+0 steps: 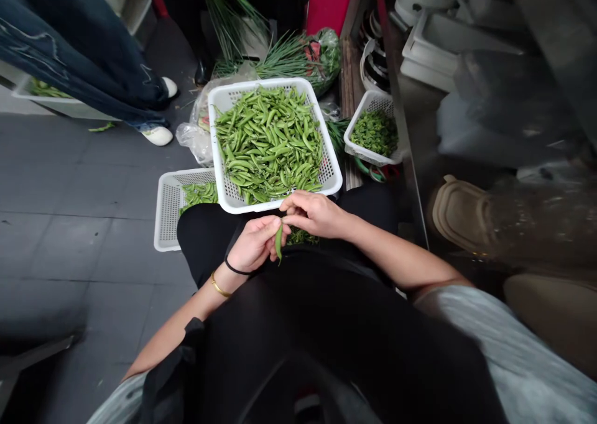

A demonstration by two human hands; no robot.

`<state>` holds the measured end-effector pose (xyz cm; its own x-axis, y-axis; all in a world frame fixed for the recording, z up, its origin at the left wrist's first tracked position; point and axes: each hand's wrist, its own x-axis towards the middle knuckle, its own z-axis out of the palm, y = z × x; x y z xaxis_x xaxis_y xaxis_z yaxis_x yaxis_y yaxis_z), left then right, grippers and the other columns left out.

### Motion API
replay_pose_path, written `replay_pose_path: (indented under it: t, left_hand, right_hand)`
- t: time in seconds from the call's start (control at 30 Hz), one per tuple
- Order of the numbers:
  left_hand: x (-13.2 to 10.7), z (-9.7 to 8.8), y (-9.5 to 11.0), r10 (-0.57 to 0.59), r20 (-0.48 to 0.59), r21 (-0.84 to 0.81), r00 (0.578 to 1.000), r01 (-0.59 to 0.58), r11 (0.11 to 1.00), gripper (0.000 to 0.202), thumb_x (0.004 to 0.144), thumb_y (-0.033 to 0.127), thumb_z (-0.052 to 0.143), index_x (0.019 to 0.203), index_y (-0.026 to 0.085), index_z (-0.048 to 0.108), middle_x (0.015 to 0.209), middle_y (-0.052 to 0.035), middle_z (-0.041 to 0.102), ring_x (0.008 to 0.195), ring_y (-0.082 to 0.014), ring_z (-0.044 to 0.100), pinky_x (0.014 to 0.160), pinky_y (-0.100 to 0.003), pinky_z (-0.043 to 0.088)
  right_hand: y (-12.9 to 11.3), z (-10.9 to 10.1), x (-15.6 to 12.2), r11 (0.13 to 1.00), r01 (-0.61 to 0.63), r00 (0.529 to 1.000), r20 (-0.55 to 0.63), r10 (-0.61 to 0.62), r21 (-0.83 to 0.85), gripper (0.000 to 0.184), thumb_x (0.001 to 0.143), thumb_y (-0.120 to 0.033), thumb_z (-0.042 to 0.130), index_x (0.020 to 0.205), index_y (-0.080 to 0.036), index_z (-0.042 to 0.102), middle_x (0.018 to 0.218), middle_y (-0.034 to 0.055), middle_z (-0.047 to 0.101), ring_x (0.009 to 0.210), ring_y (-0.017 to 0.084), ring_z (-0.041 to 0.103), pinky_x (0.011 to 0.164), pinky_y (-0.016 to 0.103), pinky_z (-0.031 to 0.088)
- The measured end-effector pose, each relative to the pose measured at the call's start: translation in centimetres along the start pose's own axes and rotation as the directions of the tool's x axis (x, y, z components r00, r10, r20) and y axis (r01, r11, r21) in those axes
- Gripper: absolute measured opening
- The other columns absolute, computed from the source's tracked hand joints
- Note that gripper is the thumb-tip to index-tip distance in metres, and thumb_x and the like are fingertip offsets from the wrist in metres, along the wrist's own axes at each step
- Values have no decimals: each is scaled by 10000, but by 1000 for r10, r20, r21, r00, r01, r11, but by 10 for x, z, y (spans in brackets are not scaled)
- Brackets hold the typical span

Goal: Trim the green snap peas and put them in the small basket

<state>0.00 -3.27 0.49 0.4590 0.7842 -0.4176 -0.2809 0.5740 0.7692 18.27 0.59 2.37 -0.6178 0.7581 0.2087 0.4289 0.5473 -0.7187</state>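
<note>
My left hand (254,244) and my right hand (314,214) meet over my lap, both pinched on one green pea pod (278,242) that hangs down between them. Just beyond my fingers, a large white basket (332,174) heaped with green pea pods rests on my knees. A pile of green bits lies on my lap under my right hand. A lower white basket (166,216) at the left holds a few pods.
A small white basket (361,153) of green trimmings stands at the right by a metal counter edge. Another person's legs in jeans (79,51) stand at the upper left. At the top, another person's hands hold green chives, with more bundled in plastic bags (298,54).
</note>
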Motion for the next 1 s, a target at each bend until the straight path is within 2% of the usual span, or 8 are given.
replay_pose_path:
  t: [0.13, 0.3, 0.37, 0.53, 0.63, 0.73, 0.8, 1.0]
  left_hand:
    - [0, -3, 0, -23, 64, 15, 998, 22, 1000, 318, 762, 401, 684, 742, 85, 662, 498, -5, 584, 289, -61, 443, 272, -160, 332]
    - [7, 1, -5, 8, -88, -100, 996, -17, 995, 329, 714, 406, 727, 711, 88, 645, 540, -6, 606, 327, -63, 472, 314, -180, 418]
    - [9, -2, -5, 38, -149, -108, 988, -55, 993, 325, 711, 398, 733, 737, 82, 656, 561, -14, 622, 357, -68, 502, 355, -189, 461]
    - [6, -19, -2, 324, -347, 62, 880, -324, 944, 265, 741, 344, 718, 800, 89, 679, 641, -43, 673, 442, -91, 583, 427, -195, 507]
    - [2, -20, -2, 436, -306, 194, 846, -393, 899, 233, 788, 332, 674, 837, 104, 682, 676, -49, 685, 478, -114, 616, 472, -227, 530]
    - [-1, -15, -2, 460, -217, 310, 861, -386, 869, 215, 828, 318, 632, 876, 113, 680, 678, -50, 688, 511, -125, 636, 521, -238, 537]
    - [-5, -13, 1, 458, -190, 377, 869, -366, 851, 207, 838, 306, 622, 887, 114, 678, 639, -40, 679, 520, -120, 638, 546, -228, 533]
    - [-17, -15, 6, 228, -68, 449, 971, -175, 876, 239, 739, 317, 723, 820, 114, 628, 670, -50, 698, 522, -126, 646, 523, -216, 528]
  right_hand:
    - [-2, -7, 5, 994, 71, 993, 92, -79, 80, 137, 869, -203, 560, 744, -149, 576, 716, 3, 605, 662, 93, 543, 653, 201, 405]
    - [-4, 15, 4, 967, -16, 999, -37, 7, -256, 209, 890, -231, 486, 719, -141, 565, 712, 45, 584, 632, 125, 507, 593, 237, 363]
    - [-1, 14, -1, 962, -16, 996, -93, -10, -274, 221, 897, -238, 462, 724, -146, 563, 712, 49, 585, 650, 132, 513, 605, 242, 372]
    - [13, -37, -22, 983, -149, 957, -265, 117, -105, 180, 872, -251, 515, 729, -154, 565, 687, 17, 582, 627, 104, 519, 618, 220, 397]
    - [15, -52, -27, 968, -251, 967, -32, 251, 18, 140, 828, -293, 596, 848, -154, 596, 689, -10, 597, 585, 87, 520, 579, 201, 384]
    - [11, -30, -21, 974, -206, 948, 266, 175, 95, 274, 815, -343, 632, 1011, -156, 593, 724, -14, 623, 606, 88, 537, 591, 198, 374]
    - [7, -8, -14, 991, -110, 944, 319, 80, 77, 175, 864, -314, 573, 903, -150, 618, 713, -4, 613, 615, 89, 519, 605, 206, 356]
    - [7, 14, -11, 1000, 17, 995, 98, -18, 15, 311, 935, -270, 434, 686, -147, 574, 621, -2, 546, 583, 92, 474, 600, 212, 349]
